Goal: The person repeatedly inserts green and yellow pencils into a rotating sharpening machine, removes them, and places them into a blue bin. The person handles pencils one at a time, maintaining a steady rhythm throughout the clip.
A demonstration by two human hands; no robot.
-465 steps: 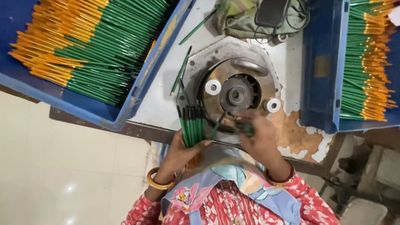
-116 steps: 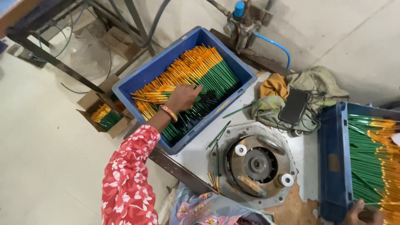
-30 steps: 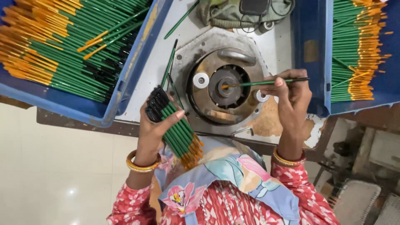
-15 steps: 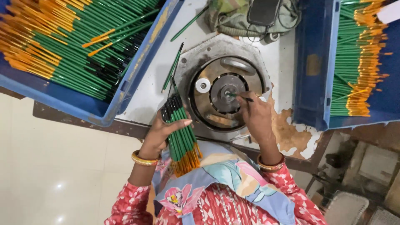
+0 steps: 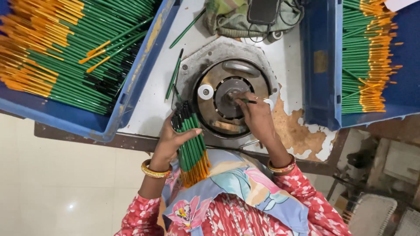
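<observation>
The left hand (image 5: 173, 140) is gripping a bundle of green brushes (image 5: 190, 146), fingers wrapped round it, dark tips pointing toward the round machine (image 5: 229, 98) and orange ends hanging back over the worktop (image 5: 153, 109) edge near the person's lap. The right hand (image 5: 258, 116) is pinching a single brush (image 5: 247, 101) and pressing its tip into the hub at the machine's centre, the shaft lying nearly flat across the metal disc. A small white roller (image 5: 205, 91) is sitting on the disc just left of the hub. A few loose brushes (image 5: 174, 78) are lying on the worktop between the machine and the left blue crate (image 5: 144, 57), which is packed with green and orange brushes; a second blue crate (image 5: 321, 65) on the right is holding a neater row of them. A cloth (image 5: 227, 17) with a dark device on it is lying beyond the machine. Judging by this, one brush is being worked at the hub; the following move would seem to call for drawing it out straight and having another ready from the bundle.
</observation>
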